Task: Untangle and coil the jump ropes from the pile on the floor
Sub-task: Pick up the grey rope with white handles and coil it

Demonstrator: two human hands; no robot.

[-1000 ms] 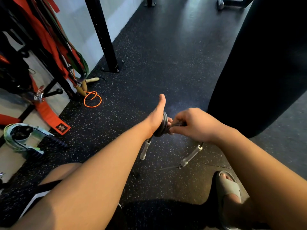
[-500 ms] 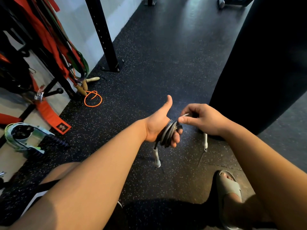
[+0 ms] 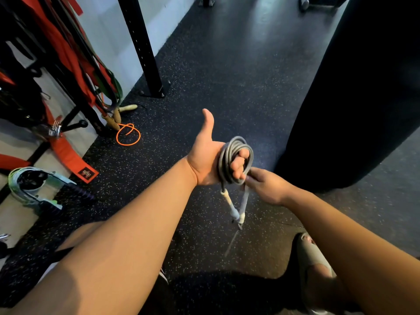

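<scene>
Our left hand [image 3: 204,160], thumb up, grips the grey rope [image 3: 234,148] coiled round its fingers; our right hand [image 3: 268,187] pinches the coil's bottom, handles [image 3: 236,205] dangling. Bag [image 3: 352,87] close right; orange rope [image 3: 128,135] by the post [image 3: 141,46].

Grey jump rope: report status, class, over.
Left hand holds grey jump rope coiled round its fingers. Right hand pinches rope below coil. Both handles dangle free. Orange rope lies apart, untouched.

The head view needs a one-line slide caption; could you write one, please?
Grey jump rope coiled around the left hand, handles dangling, right hand pinching the cord below the coil.
</scene>
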